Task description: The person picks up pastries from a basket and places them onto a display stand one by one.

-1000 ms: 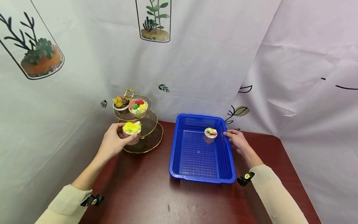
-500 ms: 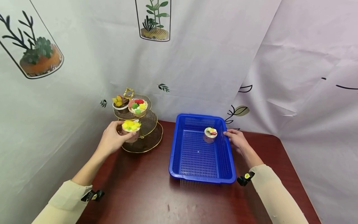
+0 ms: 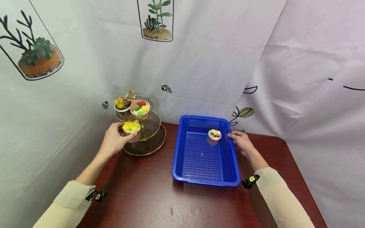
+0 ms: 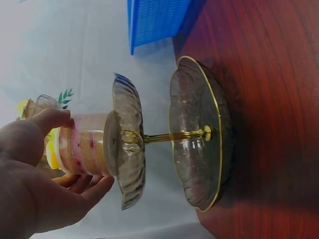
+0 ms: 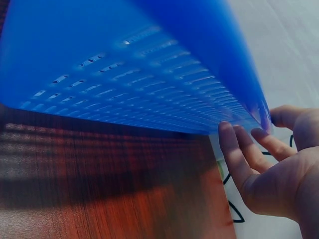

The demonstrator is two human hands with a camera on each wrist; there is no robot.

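Observation:
My left hand grips a cake cup topped with yellow fruit cubes, thumb on one side and fingers on the other. In the left wrist view, layers show through the clear cake cup, and its base meets the middle tier of the gold-rimmed, three-tier cake stand. The top tier bears a chocolate cup with yellow fruit and a cream cup with red, green and yellow pieces. My right hand pinches the right rim of the blue basket, its thumb over the edge and fingers beneath.
Inside the basket, towards its back right, stands another cake cup with fruit on cream. The dark red table carries the stand at left and the basket at right. A printed cloth hangs behind.
My left hand has shifted slightly left and up, bringing the yellow-topped cake cup from in front of the stand to over the middle tier. The right hand and basket have stayed put.

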